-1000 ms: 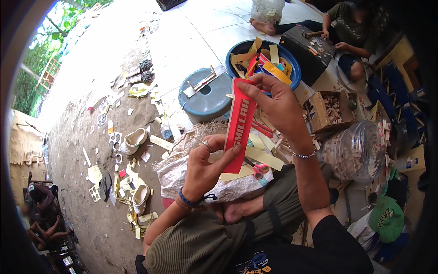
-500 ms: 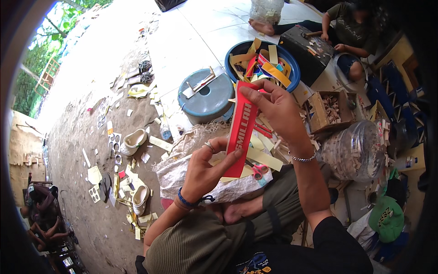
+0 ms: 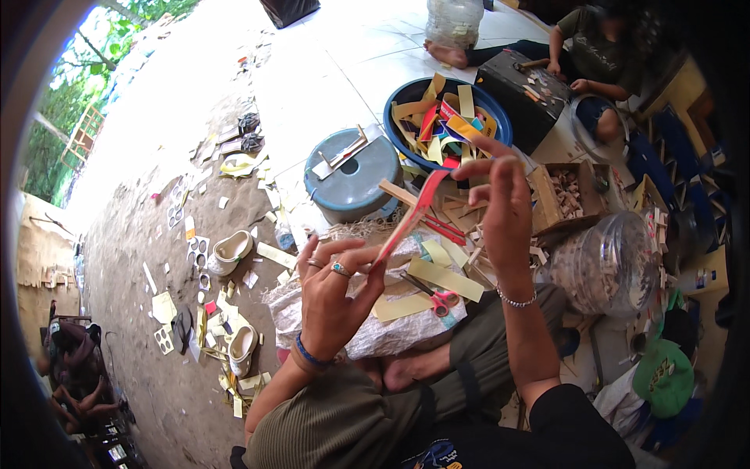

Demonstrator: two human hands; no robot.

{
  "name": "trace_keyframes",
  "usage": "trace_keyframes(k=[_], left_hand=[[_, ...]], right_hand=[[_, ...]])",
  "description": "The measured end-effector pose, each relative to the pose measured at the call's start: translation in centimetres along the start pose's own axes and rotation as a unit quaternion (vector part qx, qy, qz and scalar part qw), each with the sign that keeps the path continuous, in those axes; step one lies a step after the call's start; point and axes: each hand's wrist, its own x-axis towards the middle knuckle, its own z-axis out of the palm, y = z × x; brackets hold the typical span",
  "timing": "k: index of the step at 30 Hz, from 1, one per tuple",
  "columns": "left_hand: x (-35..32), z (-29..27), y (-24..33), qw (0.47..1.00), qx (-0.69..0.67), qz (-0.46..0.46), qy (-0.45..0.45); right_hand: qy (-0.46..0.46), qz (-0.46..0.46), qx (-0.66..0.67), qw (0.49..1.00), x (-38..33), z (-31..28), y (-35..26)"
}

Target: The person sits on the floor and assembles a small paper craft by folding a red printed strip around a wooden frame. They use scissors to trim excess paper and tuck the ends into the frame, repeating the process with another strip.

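A red printed strip [image 3: 416, 213], thin like card or paper, is held up between my hands, turned almost edge-on and curving at its upper end. My left hand [image 3: 336, 297], with rings on its fingers, pinches the lower end between thumb and fingers. At the upper end, fingertips of my right hand [image 3: 504, 203] meet the strip, with one finger raised. Beneath lie pale yellow strips [image 3: 445, 279] and pink-handled scissors [image 3: 444, 300] on a white woven sack [image 3: 391, 338] across my lap. Red sticks [image 3: 443, 227] lie behind the strip.
A blue tub [image 3: 391, 129] of coloured strips stands ahead, beside an upturned grey-blue basin [image 3: 332, 187] with wooden pieces on it. To the right are a wooden box [image 3: 544, 205] and a clear jar [image 3: 605, 262] of wood bits. A person [image 3: 601, 55] sits far right by a black box [image 3: 508, 102].
The red strip has turned from showing its printed face to nearly edge-on and now bends. My left hand has shifted left; my right hand has lowered and its fingers have spread.
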Motion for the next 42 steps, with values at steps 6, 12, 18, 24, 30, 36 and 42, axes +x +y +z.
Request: trace_keyframes(k=[6, 12, 18, 24, 30, 36, 42], left_hand=[[0.3, 0.3, -0.3, 0.977, 0.19, 0.07, 0.062], [0.2, 1.3, -0.1, 0.966, 0.241, 0.094, 0.021], [0.1, 1.9, 0.0, 0.965, 0.247, 0.09, -0.018], [-0.2, 1.8, 0.6, 0.973, 0.186, 0.117, -0.071], [0.6, 0.4, 0.0, 0.994, 0.082, 0.066, -0.022], [0.1, -0.1, -1.6, 0.939, -0.272, -0.202, -0.064], [-0.8, 0.9, -3.9, 0.828, -0.438, -0.325, -0.129]], right_hand=[[-0.094, 0.029, 0.073, 0.993, -6.2, 2.7, 1.6], [0.003, 0.152, 0.162, 0.975, -8.0, 6.6, 2.0], [0.037, 0.18, 0.138, 0.973, -7.3, 6.3, 3.9], [0.055, 0.19, 0.103, 0.975, -7.4, 5.8, 5.7], [-0.018, 0.204, 0.191, 0.96, -7.4, 4.5, 6.3], [-0.121, 0.277, 0.2, 0.932, -7.7, 3.1, 6.4], [-0.173, 0.289, 0.146, 0.93, -8.2, 4.3, 5.8]])
